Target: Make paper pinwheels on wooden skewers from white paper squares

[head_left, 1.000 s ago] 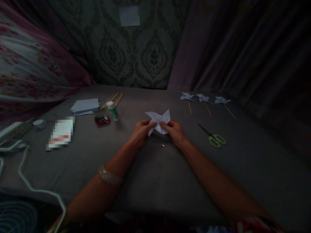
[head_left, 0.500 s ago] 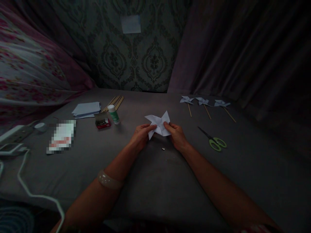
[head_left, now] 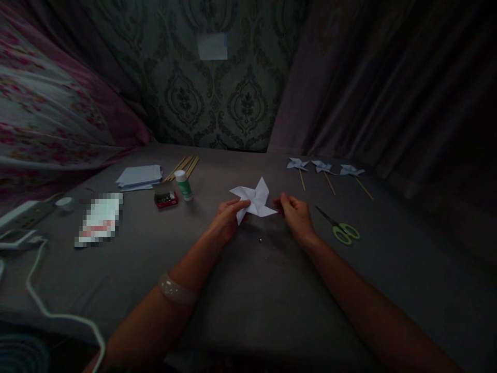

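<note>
My left hand (head_left: pixel 227 220) pinches a white paper pinwheel (head_left: pixel 253 199) at its middle, just above the grey cloth surface (head_left: pixel 240 290). My right hand (head_left: pixel 297 215) sits a little to the right of the paper, fingers curled together near one blade's tip; I cannot make out anything in them. A small shiny pin (head_left: pixel 260 240) lies on the cloth below the pinwheel. A pale bangle is on my left wrist.
Three finished pinwheels on sticks (head_left: pixel 325 168) lie at the back right, green-handled scissors (head_left: pixel 341 230) to their front. At the back left are a glue stick (head_left: pixel 183 185), a red pin box (head_left: pixel 165 196), wooden sticks (head_left: pixel 184 165), a paper stack (head_left: pixel 139 176), a power strip (head_left: pixel 23 213) and white cable.
My right hand has let go of the pinwheel and drawn to the right. The left hand keeps the paper, which has turned slightly.
</note>
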Motion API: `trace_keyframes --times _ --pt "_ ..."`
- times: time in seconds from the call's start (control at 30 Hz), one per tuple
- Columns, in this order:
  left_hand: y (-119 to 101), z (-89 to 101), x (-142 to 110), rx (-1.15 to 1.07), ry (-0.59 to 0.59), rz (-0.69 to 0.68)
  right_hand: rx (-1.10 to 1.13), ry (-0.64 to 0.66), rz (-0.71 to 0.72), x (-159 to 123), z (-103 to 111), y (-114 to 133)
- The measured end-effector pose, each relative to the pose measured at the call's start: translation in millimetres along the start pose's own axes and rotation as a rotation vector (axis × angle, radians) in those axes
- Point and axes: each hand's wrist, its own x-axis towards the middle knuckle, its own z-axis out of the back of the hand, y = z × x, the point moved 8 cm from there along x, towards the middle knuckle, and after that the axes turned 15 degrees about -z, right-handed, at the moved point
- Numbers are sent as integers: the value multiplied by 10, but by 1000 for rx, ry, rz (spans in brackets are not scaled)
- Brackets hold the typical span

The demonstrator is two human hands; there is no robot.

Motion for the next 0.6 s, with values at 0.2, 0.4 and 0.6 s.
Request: trace_keyframes --times 0.2,0.4,0.6 --pt "-104 -28 16 -39 43 -112 -471 272 273 -484 -200 -32" --pt "-185 -131 -36 -91 124 -153 -703 361 483 -757 -384 -75" --pt "-244 -197 -77 -148 174 -173 -722 341 446 -698 -358 -112"
